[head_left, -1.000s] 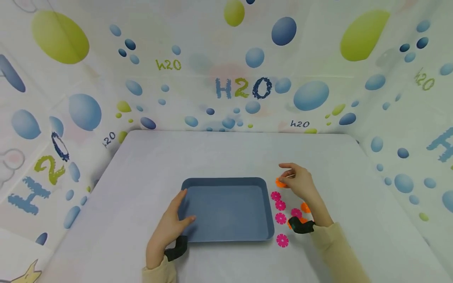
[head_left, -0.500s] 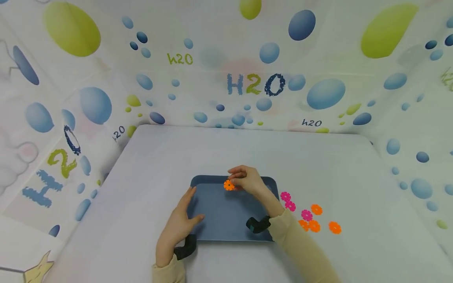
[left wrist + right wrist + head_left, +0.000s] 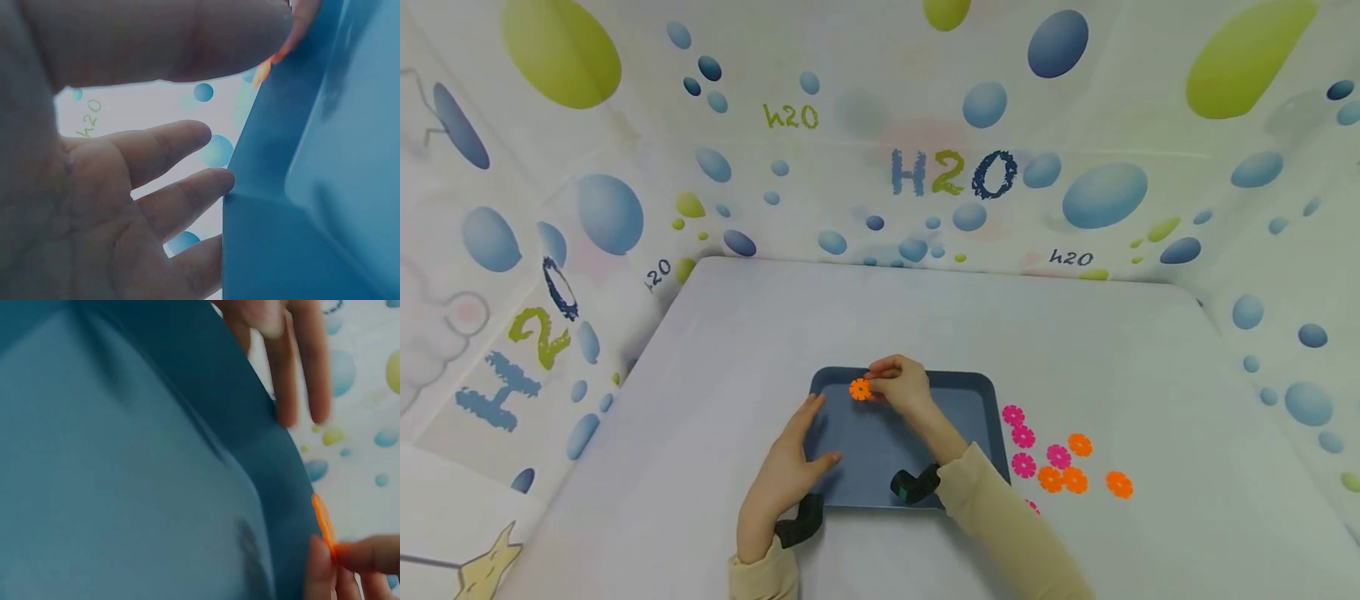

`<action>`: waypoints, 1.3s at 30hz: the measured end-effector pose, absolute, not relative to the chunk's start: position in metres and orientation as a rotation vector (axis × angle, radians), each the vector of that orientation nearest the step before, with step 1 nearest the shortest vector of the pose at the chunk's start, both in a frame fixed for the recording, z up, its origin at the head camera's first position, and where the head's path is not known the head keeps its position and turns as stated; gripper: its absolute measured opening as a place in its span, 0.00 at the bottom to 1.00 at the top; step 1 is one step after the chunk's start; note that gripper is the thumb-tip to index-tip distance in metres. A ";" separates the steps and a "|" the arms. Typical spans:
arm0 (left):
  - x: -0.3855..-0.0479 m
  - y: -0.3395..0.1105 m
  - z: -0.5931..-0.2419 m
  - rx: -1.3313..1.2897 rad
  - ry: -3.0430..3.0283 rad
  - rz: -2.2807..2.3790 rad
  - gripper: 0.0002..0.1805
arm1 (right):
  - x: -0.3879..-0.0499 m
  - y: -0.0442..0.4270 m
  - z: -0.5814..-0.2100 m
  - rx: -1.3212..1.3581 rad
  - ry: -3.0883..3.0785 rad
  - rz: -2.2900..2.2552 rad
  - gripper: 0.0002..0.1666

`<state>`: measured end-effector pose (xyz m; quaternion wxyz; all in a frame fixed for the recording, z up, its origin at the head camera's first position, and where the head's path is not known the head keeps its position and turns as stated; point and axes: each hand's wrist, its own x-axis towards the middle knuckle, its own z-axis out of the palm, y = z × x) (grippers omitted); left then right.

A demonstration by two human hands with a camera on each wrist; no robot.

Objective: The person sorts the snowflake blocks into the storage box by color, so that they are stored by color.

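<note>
Over the back left corner of the blue-grey tray (image 3: 955, 433), my right hand (image 3: 901, 388) pinches an orange notched plastic disc (image 3: 860, 389) between thumb and fingertips. The right wrist view shows this disc (image 3: 323, 519) almost edge-on near the tray's rim. My left hand (image 3: 784, 471) rests at the tray's left side, its thumb reaching over the rim. In the left wrist view its fingers (image 3: 181, 197) are spread and nearly straight against the tray's outer wall. The tray floor that shows is bare.
Right of the tray lie several pink notched discs (image 3: 1023, 465) and several orange ones (image 3: 1075, 480). One pink disc (image 3: 1032, 506) is partly hidden by my right sleeve. A white cloth (image 3: 760, 333) covers the table, and a patterned curtain (image 3: 865, 125) stands behind it.
The right hand has carried the orange disc leftward from beside the tray to above its back left corner. My left hand keeps its place at the tray. The head view has shifted slightly.
</note>
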<state>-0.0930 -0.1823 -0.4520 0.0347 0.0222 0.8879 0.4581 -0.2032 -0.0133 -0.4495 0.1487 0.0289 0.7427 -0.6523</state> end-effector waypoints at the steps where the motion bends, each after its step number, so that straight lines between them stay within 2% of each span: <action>1: -0.093 -0.182 -0.451 0.067 2.727 1.408 0.43 | -0.202 -0.017 -0.450 0.119 2.145 -1.888 0.12; 13: -0.092 -0.181 -0.450 0.066 2.716 1.436 0.43 | -0.189 -0.049 -0.459 0.421 2.151 -2.121 0.07; 25: -0.094 -0.182 -0.451 0.110 2.718 1.441 0.43 | -0.183 -0.065 -0.461 0.493 2.125 -2.147 0.11; 31: -0.092 -0.183 -0.452 0.102 2.712 1.434 0.43 | -0.182 -0.060 -0.460 0.424 2.052 -2.097 0.12; 39: -0.091 -0.184 -0.451 0.113 2.723 1.432 0.43 | -0.181 -0.024 -0.444 0.143 1.999 -1.953 0.18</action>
